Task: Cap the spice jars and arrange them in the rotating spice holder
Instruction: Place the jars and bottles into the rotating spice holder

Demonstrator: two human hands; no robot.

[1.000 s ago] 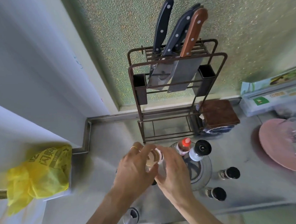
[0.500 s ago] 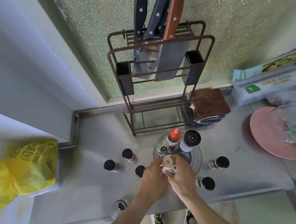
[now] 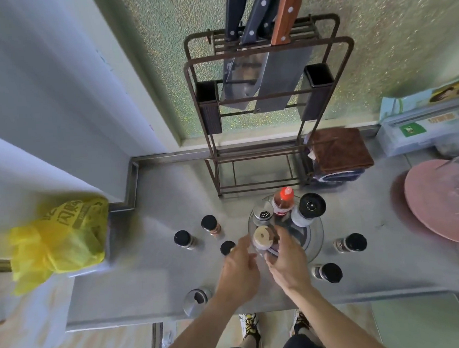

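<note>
A round clear rotating holder [image 3: 314, 245] stands on the steel counter. In it are a metal-topped shaker [image 3: 263, 213], a red-capped bottle [image 3: 283, 201] and a black-topped grinder [image 3: 308, 209]. My right hand [image 3: 286, 256] grips a jar with a tan cork-like cap [image 3: 263, 237] at the holder's front left rim. My left hand [image 3: 239, 270] sits just left of that jar with fingers apart, touching or nearly touching it. Loose black-capped jars stand left of the holder [image 3: 182, 238], [image 3: 211, 224], [image 3: 227, 248] and right of it [image 3: 351, 243], [image 3: 327, 272].
A metal-lidded jar [image 3: 197, 301] lies near the counter's front edge. A brown knife rack [image 3: 267, 112] with several knives stands behind the holder, a brown cloth [image 3: 340, 151] beside it. A pink board [image 3: 439, 201] is at right, a yellow bag [image 3: 57, 238] at left.
The view pulled back. Both hands carried the cork-capped jar down onto the holder's front left rim, and my left hand has loosened from it.
</note>
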